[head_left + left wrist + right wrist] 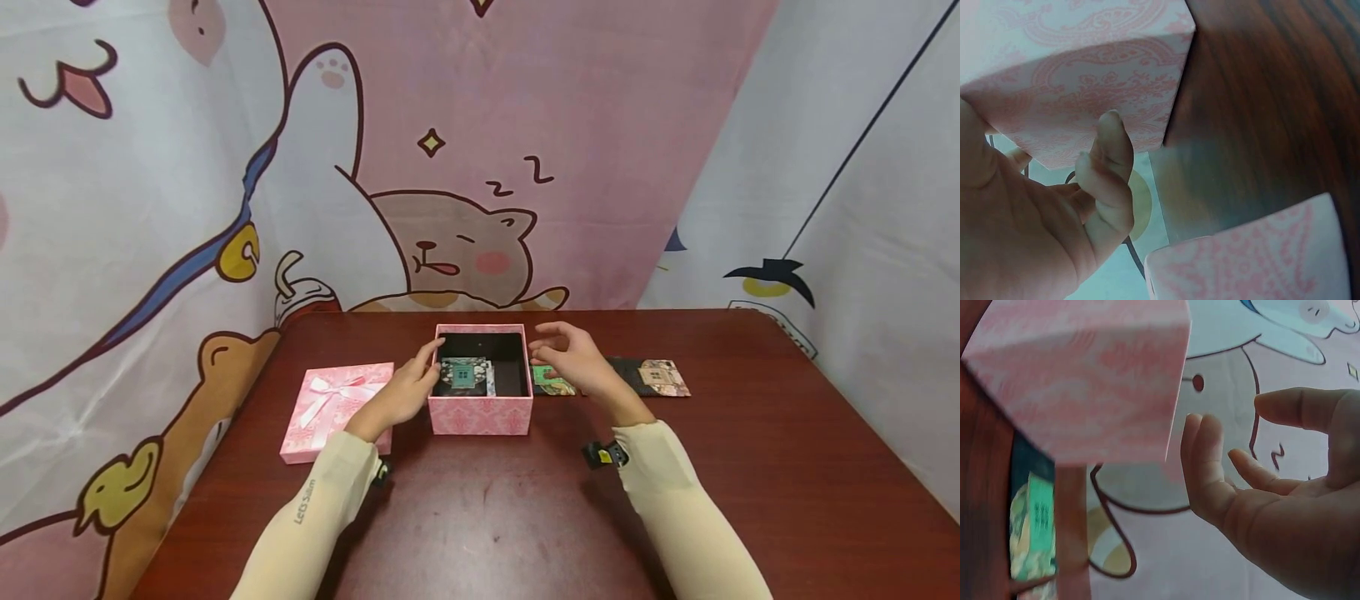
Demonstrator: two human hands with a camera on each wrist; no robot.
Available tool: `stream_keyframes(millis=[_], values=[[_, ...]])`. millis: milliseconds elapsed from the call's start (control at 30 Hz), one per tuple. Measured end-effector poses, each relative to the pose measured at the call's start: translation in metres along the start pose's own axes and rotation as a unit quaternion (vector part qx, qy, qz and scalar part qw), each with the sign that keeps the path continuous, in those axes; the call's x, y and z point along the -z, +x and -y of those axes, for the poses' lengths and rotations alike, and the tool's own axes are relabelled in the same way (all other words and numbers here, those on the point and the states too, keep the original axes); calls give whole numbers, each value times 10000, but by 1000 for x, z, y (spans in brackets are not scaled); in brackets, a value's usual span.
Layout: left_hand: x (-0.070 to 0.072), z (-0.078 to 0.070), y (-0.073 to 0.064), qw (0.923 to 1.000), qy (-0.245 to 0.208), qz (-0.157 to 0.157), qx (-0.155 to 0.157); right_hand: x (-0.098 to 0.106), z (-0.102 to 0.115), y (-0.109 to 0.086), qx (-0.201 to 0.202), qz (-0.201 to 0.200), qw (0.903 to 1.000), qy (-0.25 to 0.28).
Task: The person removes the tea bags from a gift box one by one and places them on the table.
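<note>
An open pink gift box (480, 415) with a patterned outside and black inside sits at mid-table. Inside it lie dark patterned packets (462, 375), one with a teal label. At the box's left wall, my left hand (401, 387) holds the rim with thumb and index finger; its other fingers curl loosely outside, as the left wrist view shows. The right hand (573, 362) hovers off the box's right side, fingers loosely bent and nothing between them. Under and beside it lies a packet with a green label (1040, 509).
The pink lid (337, 408) with a ribbon bow lies left of the box, partly behind the left forearm. Farther right, a dark packet with a tan label (660, 377) lies flat. A cartoon-print cloth (600, 167) hangs behind the brown table (480, 517).
</note>
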State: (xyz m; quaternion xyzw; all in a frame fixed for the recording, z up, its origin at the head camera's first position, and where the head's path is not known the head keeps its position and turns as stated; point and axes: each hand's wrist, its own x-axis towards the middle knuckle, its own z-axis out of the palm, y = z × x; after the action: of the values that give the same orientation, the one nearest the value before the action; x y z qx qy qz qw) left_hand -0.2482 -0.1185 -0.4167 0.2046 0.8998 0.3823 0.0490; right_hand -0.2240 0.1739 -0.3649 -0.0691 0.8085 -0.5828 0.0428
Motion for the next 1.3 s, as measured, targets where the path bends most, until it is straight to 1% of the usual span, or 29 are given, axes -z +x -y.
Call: stream_keyframes(millis=[267, 433, 633, 800, 1033, 1300], values=[[-1, 1, 1, 10000, -39, 30, -8, -25, 12, 9, 23, 242, 9997, -14], [-1, 0, 1, 10000, -36, 27, 31, -40, 14, 15, -42, 383, 9993, -10], [-2, 2, 2, 10000, 29, -51, -36, -54, 12, 22, -114, 479, 9987, -99], [-2, 2, 2, 10000, 39, -68, -36, -62, 10, 28, -151, 459, 9987, -171], [0, 1, 2, 10000, 1, -40, -27, -74, 10, 37, -341, 517, 9981, 41], [-1, 1, 1, 10000, 9, -24, -17, -86, 5, 47, -625, 371, 9971, -234]])
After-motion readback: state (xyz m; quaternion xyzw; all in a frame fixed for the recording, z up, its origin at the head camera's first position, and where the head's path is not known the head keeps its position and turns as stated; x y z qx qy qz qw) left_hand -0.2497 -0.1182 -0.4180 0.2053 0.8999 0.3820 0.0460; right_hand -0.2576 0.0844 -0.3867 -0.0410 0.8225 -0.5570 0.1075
